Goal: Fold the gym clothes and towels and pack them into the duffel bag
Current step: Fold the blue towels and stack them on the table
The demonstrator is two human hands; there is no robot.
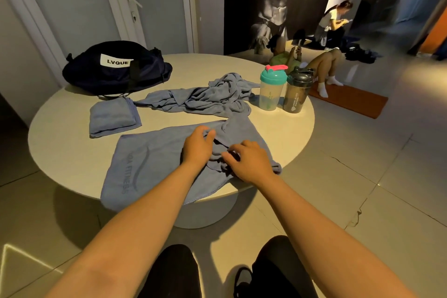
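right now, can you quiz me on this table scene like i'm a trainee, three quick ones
1. True or false: the folded towel lies inside the duffel bag.
2. Which shaker stands nearer the crumpled towel? A) teal-lidded shaker B) dark shaker
3. Which towel are the left hand and right hand working on?

Key:
1. False: it lies on the table, beside the bag.
2. A.
3. The spread towel at the table's near edge, partly hanging over it.
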